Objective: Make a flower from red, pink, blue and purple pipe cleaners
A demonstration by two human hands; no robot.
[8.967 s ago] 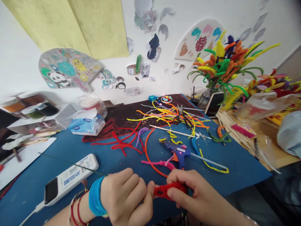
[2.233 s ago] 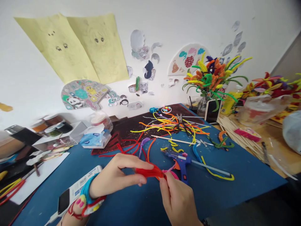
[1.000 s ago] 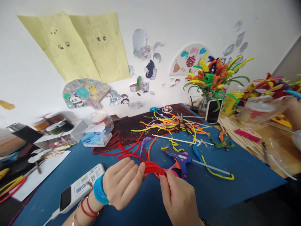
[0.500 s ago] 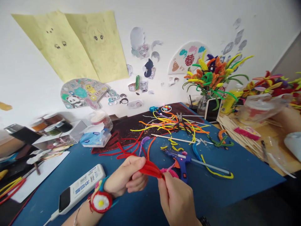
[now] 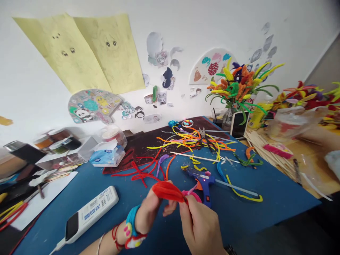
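A red fuzzy petal-like piece (image 5: 168,191) stretches between my two hands above the blue mat. My right hand (image 5: 202,223) pinches its narrow, dark-tipped end. At the wide end, my left hand (image 5: 154,209) lies under and behind the piece, with its fingers partly hidden and blurred; whether they grip it is unclear. A colourful band circles my left wrist. Just beyond my hands are a blue glue gun (image 5: 204,182), a pink ring-shaped thing (image 5: 195,195) and red pipe cleaners (image 5: 142,174).
A white power bank (image 5: 92,212) lies at left, near a tissue pack (image 5: 107,155). Yellow and orange pipe cleaners with black-handled pliers (image 5: 204,140) lie farther back. A pipe-cleaner bouquet (image 5: 239,83) stands behind a phone (image 5: 239,124). Other people's arms show at both sides.
My left hand has turned and dropped slightly, and its thumb no longer shows on top of the red piece. The piece's wide end is more exposed. My right hand keeps its pinch.
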